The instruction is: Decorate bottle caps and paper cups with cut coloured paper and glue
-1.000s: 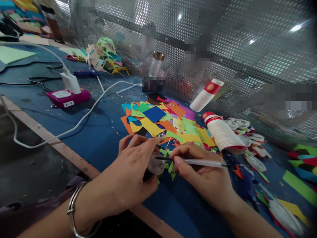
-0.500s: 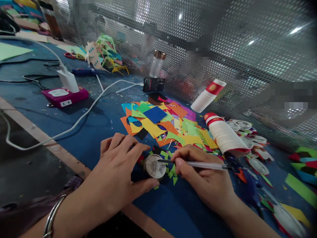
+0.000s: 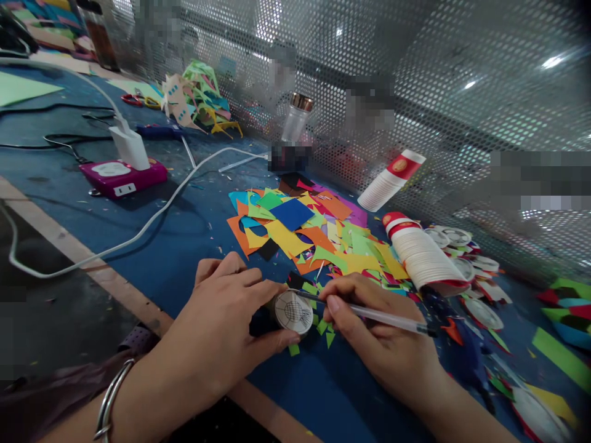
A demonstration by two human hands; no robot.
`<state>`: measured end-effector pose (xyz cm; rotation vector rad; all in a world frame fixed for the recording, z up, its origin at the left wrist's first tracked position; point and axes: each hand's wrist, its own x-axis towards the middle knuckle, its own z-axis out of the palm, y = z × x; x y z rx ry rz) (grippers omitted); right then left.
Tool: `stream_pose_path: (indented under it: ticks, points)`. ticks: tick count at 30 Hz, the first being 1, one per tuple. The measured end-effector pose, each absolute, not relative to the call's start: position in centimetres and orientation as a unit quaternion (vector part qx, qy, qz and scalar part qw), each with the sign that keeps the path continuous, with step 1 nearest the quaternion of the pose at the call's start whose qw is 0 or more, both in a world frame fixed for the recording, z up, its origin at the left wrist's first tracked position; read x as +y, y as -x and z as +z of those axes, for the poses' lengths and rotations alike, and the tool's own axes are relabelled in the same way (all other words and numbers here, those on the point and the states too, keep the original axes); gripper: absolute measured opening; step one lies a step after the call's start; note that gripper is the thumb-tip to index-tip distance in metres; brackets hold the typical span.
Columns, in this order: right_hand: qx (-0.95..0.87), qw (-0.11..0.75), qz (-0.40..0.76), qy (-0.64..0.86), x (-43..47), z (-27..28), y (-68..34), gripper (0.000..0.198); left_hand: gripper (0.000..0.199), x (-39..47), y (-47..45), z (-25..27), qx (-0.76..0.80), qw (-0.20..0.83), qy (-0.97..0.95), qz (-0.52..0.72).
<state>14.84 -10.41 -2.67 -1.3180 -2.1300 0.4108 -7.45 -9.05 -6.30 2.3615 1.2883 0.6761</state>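
Note:
My left hand holds a small round paper cup bottom by its edge, index finger at the far side and thumb at the near side. Black lines cover its white face: a grid in the middle with strokes running out to the rim. In my right hand is a pen with a clear barrel, gripped between thumb and fingers. Its dark tip lies at the disc's far rim, close to my left index finger; whether it touches the paper I cannot tell. Small green paper scraps lie beside the disc.
Behind my hands is a heap of coloured paper offcuts. Stacked paper cups lie to the right, near more cut cup bottoms and a blue glue gun. A purple power strip with a white cable stands left. Perforated metal borders the back.
The pen tip has gone from the middle of the disc to its far rim, and the pen slants more. My left index finger has closed onto the disc's edge.

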Motion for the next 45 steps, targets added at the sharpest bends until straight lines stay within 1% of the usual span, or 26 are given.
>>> stream_pose_path:
  ticks: [4, 14, 20, 28, 34, 45]
  points:
    - [-0.808, 0.292, 0.142, 0.493, -10.46, -2.68, -14.72, 0.012, 0.036, -8.94, 7.53, -6.43, 0.455, 0.195, -0.835, 0.24]
    - [-0.821, 0.275, 0.131, 0.483, -10.84, -2.67, -14.61, 0.013, 0.034, -9.06, 7.51, -6.35, 0.454, 0.189, -0.835, 0.248]
    - [-0.819, 0.281, 0.137, 0.482, -10.92, -2.4, -14.7, 0.015, 0.035, -9.05, 7.54, -6.22, 0.457, 0.191, -0.835, 0.242]
    - [-0.82, 0.277, 0.141, 0.48, -10.66, -2.68, -14.37, 0.012, 0.036, -8.98, 7.52, -6.41, 0.453, 0.186, -0.837, 0.245]
    - [-0.817, 0.275, 0.161, 0.48, -10.8, -2.37, -14.51, 0.016, 0.034, -8.94, 7.6, -6.49, 0.452, 0.184, -0.838, 0.245]
    - [-0.814, 0.282, 0.159, 0.483, -10.74, -2.73, -14.54, 0.013, 0.032, -8.93, 7.51, -6.26, 0.456, 0.218, -0.829, 0.237]
